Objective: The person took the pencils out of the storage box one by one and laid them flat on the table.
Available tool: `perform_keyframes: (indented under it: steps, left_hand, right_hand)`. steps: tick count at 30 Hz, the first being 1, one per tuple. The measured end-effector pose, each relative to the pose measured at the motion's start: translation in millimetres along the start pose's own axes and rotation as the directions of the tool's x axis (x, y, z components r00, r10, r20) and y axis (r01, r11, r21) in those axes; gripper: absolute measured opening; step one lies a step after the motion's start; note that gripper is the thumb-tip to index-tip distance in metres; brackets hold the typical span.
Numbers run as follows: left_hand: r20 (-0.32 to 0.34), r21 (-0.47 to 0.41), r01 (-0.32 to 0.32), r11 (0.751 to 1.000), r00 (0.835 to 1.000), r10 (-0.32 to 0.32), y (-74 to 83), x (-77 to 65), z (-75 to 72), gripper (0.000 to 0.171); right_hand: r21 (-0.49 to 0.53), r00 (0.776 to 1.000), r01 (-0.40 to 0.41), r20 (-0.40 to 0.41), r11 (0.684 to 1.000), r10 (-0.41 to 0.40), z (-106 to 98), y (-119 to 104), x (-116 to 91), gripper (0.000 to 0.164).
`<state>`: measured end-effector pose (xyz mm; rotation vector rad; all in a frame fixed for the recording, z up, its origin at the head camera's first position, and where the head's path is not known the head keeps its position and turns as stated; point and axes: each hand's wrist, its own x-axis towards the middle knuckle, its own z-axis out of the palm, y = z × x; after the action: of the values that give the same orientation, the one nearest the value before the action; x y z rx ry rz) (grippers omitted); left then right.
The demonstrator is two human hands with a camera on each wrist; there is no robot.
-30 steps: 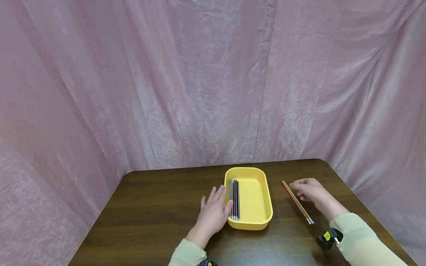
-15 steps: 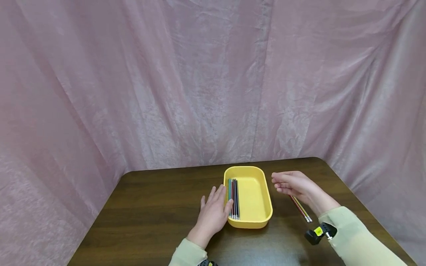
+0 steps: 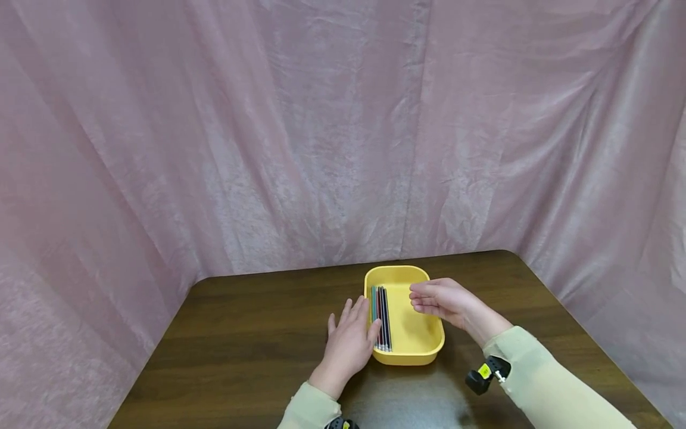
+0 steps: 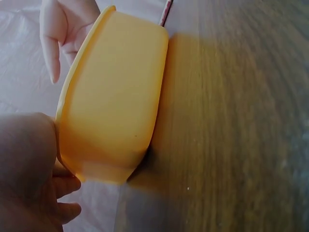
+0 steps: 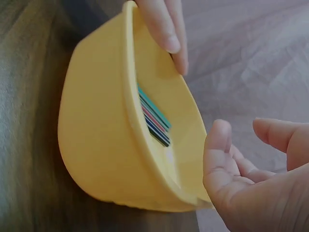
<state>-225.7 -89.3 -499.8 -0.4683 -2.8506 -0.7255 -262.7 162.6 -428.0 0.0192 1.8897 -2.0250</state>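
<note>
A yellow plastic tray stands on the table with several pencils side by side along its left inside wall. My left hand rests on the tray's left rim, fingers straight and spread, thumb over the edge. Over the tray's right side hovers my right hand, its fingers bent loosely. In the right wrist view, nothing lies between the thumb and fingers of the right hand. A reddish pencil shows past the tray's far end in the left wrist view; the right forearm covers that spot in the head view.
The dark wooden table has rounded far corners. A pink velvety curtain hangs right behind it and along the sides. Each wrist carries a small black camera, such as the right camera.
My right hand has moved left from beside the red and yellow pencils to over the tray, empty. The tray and my left hand have shifted slightly right.
</note>
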Motion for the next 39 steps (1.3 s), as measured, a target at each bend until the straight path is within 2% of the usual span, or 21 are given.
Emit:
perform_keyframes:
  steps: [11,20,26,35,39]
  left_hand:
    - [0.009,0.001,-0.021,1.0,1.0,0.021,-2.8,1.4,-1.1,0.061]
    - [0.024,-0.018,-0.028,0.999,0.999,0.028,-3.3,3.7,1.6,0.062]
    - [0.032,0.0,-0.025,1.0,0.999,0.025,-1.6,4.4,2.0,0.063]
    - [0.035,0.003,-0.036,0.999,0.999,0.036,2.3,2.0,2.0,0.064]
    - [0.032,0.004,-0.041,0.999,0.999,0.041,2.5,1.8,1.6,0.063]
  right_hand:
    - [0.016,0.999,-0.042,-0.004,0.999,0.042,22.1,19.5,13.1,0.05]
    - [0.029,0.994,-0.104,-0.022,0.994,0.104,31.1,27.2,16.8,0.028]
    - [0.011,0.988,-0.156,-0.02,0.988,0.156,31.6,33.2,19.7,0.026]
    - [-0.035,0.984,-0.172,-0.063,0.984,0.17,34.3,39.7,22.7,0.032]
    - [-0.052,0.983,-0.171,-0.078,0.984,0.166,36.1,41.4,24.0,0.028]
